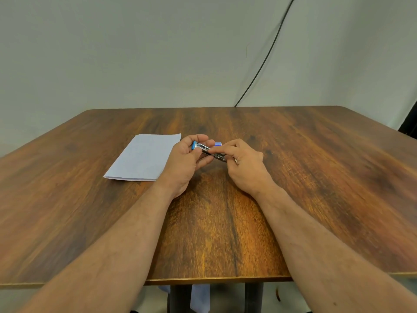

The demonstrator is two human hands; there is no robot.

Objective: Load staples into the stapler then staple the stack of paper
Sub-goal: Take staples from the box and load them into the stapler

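A small blue and metal stapler (204, 149) is held above the middle of the wooden table (316, 177). My left hand (188, 164) grips its blue end. My right hand (244, 168) pinches the metal part at the other end, thumb and forefinger pressed on the magazine; whether a staple strip is between them is too small to tell. A small blue and white staple box (218, 144) lies on the table just behind my right fingers, partly hidden. The stack of white paper (144, 157) lies flat to the left, touching nothing but the table.
A black cable (266, 57) runs down the pale wall behind the table's far edge. A dark object (409, 123) shows at the right edge. The table's near edge (216, 280) lies between my forearms.
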